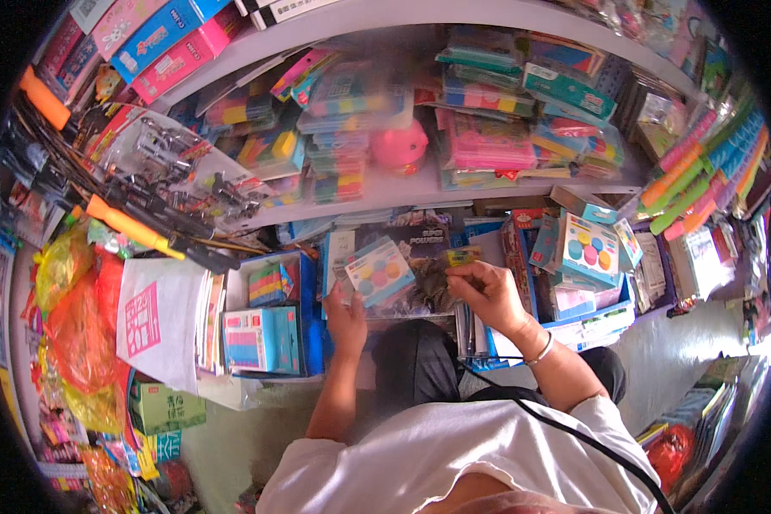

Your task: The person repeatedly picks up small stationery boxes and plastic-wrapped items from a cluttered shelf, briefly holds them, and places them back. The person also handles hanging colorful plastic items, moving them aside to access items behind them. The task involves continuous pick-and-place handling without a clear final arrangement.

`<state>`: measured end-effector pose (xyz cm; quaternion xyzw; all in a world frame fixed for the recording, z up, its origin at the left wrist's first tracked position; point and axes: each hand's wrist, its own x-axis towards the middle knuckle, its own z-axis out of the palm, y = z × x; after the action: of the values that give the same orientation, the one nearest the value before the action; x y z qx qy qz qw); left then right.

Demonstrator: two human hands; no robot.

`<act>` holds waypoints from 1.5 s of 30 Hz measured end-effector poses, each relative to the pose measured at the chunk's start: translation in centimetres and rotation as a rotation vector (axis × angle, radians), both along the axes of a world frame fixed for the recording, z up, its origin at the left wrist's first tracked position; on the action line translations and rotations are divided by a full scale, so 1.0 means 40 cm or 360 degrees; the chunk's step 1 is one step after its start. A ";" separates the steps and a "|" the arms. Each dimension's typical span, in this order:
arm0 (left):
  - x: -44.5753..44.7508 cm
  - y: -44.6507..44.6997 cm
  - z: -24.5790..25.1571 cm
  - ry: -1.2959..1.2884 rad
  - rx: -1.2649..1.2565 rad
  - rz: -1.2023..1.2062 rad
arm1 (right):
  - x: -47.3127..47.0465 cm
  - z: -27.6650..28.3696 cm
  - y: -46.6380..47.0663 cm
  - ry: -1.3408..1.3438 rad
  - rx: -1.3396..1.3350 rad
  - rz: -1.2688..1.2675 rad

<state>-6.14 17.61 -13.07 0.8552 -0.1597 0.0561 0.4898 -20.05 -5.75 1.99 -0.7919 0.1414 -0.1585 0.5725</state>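
Note:
My left hand (pixel 348 324) grips the lower left corner of a small light-blue and white box (pixel 380 273), which has coloured round shapes printed on its face. Under that box lies a dark-covered book or folder (pixel 432 241) bearing writing. My right hand (pixel 491 301) is over the right side of the dark cover, its thumb and index finger curled close together. Just beyond those fingers shows a small yellow-green packet (pixel 464 256); whether the fingers touch it is unclear. A bracelet circles my right wrist.
A blue bin (pixel 313 321) with boxes stands to the left. On the right, similar boxes (pixel 588 250) are piled in another blue bin (pixel 624 302). Stacked stationery fills the shelf (pixel 424 193) ahead, beside a pink round figure (pixel 399 146). A black cable (pixel 572 424) crosses my body.

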 end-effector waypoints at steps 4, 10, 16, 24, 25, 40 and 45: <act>-0.025 -0.017 0.109 -0.0172 -0.0204 -0.0094 | 0.015 0.106 -0.010 0.0023 -0.0230 0.0155; -0.008 -0.148 0.344 -0.0106 -0.0650 -0.0464 | 0.020 0.191 0.003 -0.0598 -0.0965 0.0567; 0.264 -0.492 0.621 -0.0214 -0.0626 -0.0725 | -0.072 0.183 0.029 -0.0428 -0.0736 0.0734; 0.500 -0.812 0.720 -0.0909 -0.0145 -0.0531 | -0.190 0.153 -0.050 -0.0478 -0.0682 0.0582; 0.498 -0.814 0.721 -0.0780 -0.0208 -0.0604 | -0.199 0.147 -0.059 -0.0537 -0.0669 0.0541; 0.347 -0.722 0.793 0.0519 -0.0147 -0.0652 | -0.213 0.135 -0.068 -0.0419 -0.0469 0.0654; 0.324 -0.674 0.738 0.0622 -0.1133 -0.0750 | -0.252 0.120 -0.076 -0.0378 -0.0392 0.0647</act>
<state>6.83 -9.33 16.44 0.5690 -0.2253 -0.1675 0.7729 -30.12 -8.80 6.80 -0.8436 -0.1091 -0.1480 0.5045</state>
